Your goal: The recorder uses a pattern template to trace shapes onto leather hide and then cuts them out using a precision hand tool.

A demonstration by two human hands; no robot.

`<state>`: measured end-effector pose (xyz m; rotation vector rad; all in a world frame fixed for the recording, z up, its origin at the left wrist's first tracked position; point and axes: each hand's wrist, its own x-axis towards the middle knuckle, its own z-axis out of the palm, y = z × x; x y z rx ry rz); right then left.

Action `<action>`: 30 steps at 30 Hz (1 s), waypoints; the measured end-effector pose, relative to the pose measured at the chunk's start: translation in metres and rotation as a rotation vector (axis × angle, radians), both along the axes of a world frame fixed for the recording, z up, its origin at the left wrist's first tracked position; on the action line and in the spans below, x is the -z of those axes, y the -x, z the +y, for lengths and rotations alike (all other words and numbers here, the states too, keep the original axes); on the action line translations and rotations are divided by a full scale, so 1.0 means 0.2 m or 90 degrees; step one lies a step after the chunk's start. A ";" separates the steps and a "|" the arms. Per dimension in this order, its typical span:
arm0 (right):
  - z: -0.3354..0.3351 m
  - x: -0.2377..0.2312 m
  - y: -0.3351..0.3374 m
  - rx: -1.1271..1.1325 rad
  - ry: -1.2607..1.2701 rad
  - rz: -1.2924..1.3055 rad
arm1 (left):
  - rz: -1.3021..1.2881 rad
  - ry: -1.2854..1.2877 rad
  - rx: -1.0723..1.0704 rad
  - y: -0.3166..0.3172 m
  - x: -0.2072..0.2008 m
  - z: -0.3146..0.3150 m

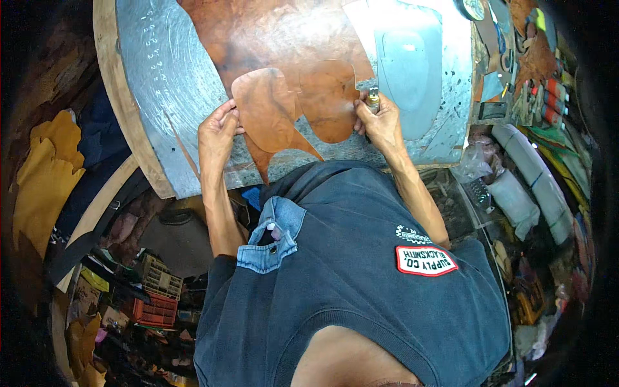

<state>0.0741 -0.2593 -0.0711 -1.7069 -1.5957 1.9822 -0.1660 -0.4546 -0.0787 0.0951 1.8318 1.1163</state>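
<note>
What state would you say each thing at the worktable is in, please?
Worktable: grey top, scratched
Large leather sheet: spread out
Left leather piece: cut to a rounded outline
Right leather piece: cut to a rounded outline
Left hand: fingers pinching left leather piece's edge
Right hand: fingers closed around small brass-coloured object

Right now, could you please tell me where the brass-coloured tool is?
In the head view, the brass-coloured tool is in the right hand, upper right of centre, just right of a rounded brown leather piece.
</note>
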 end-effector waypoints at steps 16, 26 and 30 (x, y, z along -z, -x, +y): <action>0.03 -0.09 0.03 -0.024 -0.029 0.008 | -0.006 -0.007 -0.031 0.05 -0.05 -0.08; 0.22 -0.24 0.87 -0.155 -0.048 0.258 | 0.102 -0.155 -0.106 0.71 -0.16 -0.30; 0.17 -0.20 1.22 -0.164 0.029 0.321 | 0.107 -0.189 -0.094 0.95 -0.11 -0.27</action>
